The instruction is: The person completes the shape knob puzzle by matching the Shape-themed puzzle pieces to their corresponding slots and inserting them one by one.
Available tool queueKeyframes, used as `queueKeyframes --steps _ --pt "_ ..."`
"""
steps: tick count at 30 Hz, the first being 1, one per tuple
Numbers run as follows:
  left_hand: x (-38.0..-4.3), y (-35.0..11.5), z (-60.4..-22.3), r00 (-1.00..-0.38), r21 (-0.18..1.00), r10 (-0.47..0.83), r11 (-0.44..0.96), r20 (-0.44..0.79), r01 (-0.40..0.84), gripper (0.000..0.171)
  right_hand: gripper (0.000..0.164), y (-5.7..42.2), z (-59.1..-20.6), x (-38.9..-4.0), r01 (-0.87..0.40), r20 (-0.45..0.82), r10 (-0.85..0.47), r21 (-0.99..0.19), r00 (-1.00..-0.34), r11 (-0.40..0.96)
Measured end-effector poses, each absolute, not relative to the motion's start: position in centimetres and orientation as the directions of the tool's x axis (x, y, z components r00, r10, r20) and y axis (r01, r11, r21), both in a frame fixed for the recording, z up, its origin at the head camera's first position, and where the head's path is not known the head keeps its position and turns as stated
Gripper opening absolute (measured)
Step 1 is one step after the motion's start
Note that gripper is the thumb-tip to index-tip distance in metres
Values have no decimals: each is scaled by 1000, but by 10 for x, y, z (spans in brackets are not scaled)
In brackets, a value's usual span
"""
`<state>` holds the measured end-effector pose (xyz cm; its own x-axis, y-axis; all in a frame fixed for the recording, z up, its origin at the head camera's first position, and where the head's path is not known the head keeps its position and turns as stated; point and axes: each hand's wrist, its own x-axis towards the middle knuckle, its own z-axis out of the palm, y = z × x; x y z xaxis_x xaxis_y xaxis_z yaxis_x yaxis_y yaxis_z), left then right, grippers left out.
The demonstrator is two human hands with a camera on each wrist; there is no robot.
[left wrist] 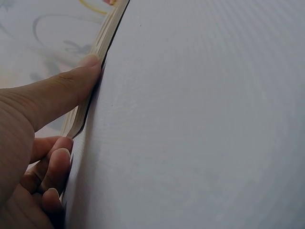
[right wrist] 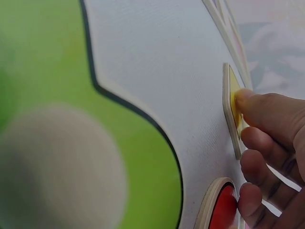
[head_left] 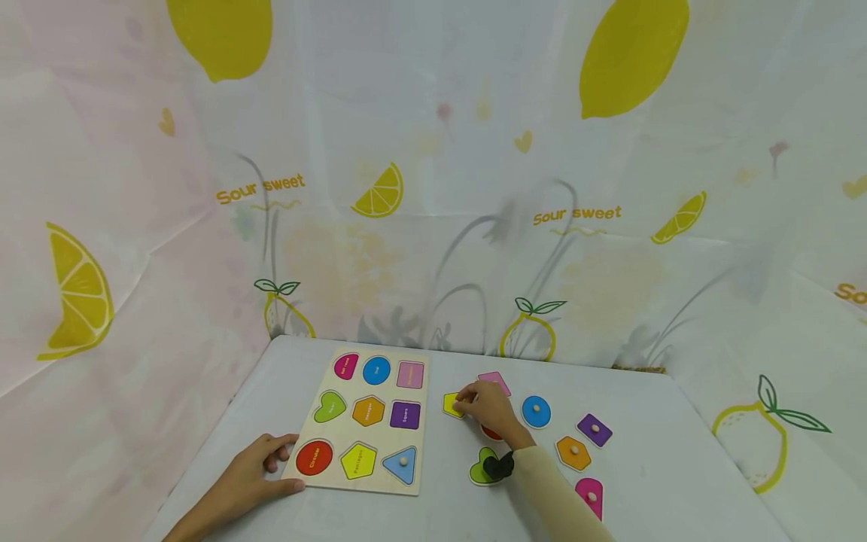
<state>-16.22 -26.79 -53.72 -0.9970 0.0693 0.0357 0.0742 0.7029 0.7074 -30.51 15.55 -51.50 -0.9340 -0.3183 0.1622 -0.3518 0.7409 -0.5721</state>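
A wooden shape puzzle board (head_left: pixel 345 430) lies at the left of the table, its printed recesses in several colours. My left hand (head_left: pixel 254 470) holds the board's near left corner; thumb along the front edge, curled fingers by the left side. A blue triangle piece (head_left: pixel 403 465) with a knob sits in the board's near right recess. Right of the board, my right hand (head_left: pixel 493 410) pinches a yellow pentagon piece (right wrist: pixel 232 100) between thumb and index finger; the knob is hidden. Under that hand lies a red round piece (right wrist: pixel 224 210), mostly covered in the head view.
Loose knobbed pieces lie around the right hand: a pink one (head_left: pixel 499 379), a blue circle (head_left: pixel 536 421), a purple one (head_left: pixel 594 430), an orange hexagon (head_left: pixel 573 456), a magenta half round (head_left: pixel 591 489) and a green heart (head_left: pixel 479 474) below the wrist. Lemon-printed cloth hangs behind.
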Motion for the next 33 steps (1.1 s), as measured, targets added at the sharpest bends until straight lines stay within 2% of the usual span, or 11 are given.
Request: queueKeyframes --steps 17,28,33 --pt "-163 -266 -534 -999 708 36 706 -18 13 86 13 157 -511 -300 -387 205 -332 -591 -921 708" --pt "-163 -267 -535 -999 700 52 713 -3 35 86 13 145 -506 -294 -392 205 -337 -567 -919 725" --pt "-162 -268 -535 -997 716 71 696 17 62 84 13 141 -504 -290 -439 245 -365 -543 -898 716"
